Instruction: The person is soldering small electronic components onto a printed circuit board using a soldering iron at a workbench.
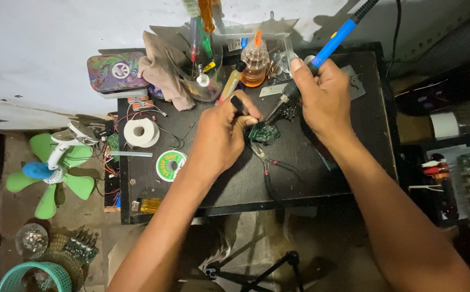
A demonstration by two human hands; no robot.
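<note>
Right hand (324, 94) is wrapped tight around the blue-handled soldering iron (321, 57), tip angled down onto the small green circuit board (263, 132) mid-table, while the left hand (221, 135) pinches a thin black tool (239, 104) at the board's left edge. Best to keep the board pinned and the tip steady; pliers (270, 167) lie just below the board, a solder spool (170, 165) well left of it.

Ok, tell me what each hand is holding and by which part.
Right hand grips the blue soldering iron by its handle. Left hand pinches a thin black tool near its top, beside the small green circuit board.
</note>
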